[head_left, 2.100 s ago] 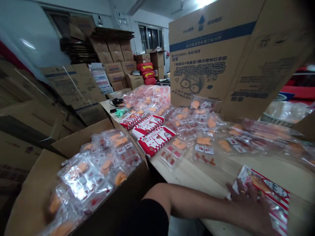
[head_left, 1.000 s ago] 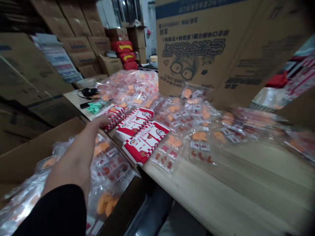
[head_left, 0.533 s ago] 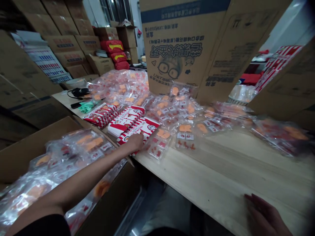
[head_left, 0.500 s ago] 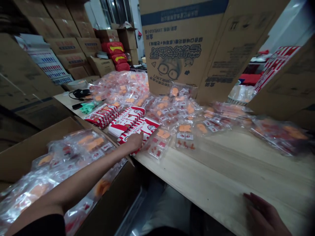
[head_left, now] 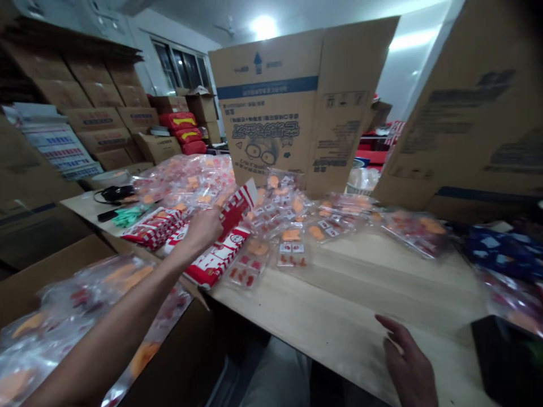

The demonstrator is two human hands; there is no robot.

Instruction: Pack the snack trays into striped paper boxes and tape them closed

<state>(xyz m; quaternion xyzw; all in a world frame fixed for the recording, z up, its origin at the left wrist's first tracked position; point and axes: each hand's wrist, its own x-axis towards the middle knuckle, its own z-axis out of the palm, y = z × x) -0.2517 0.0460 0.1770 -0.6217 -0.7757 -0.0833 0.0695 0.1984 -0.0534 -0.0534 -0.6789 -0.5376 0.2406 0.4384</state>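
Observation:
My left hand (head_left: 206, 227) grips a red-and-white printed packet (head_left: 238, 208), lifted and tilted above a stack of similar packets (head_left: 218, 254) at the table's near left edge. More striped packets (head_left: 155, 225) lie to the left of that stack. Over the bare wood at the lower right is my right hand (head_left: 409, 359), its fingers apart and holding nothing. Clear bags with orange and red pieces (head_left: 292, 249) lie beside and behind the packets, and more are heaped further back (head_left: 186, 175).
An open carton of clear bags (head_left: 85, 294) stands at the lower left. Tall cardboard panels (head_left: 271, 107) rise behind the table (head_left: 335, 305). A black object (head_left: 504, 356) and a dark blue patterned item (head_left: 500, 249) are at the right. Green gloves (head_left: 129, 216) lie at the left.
My left hand has raised a packet off the stack and moved up and left in view. My right hand has shifted left in view. The camera view has tilted up and turned right.

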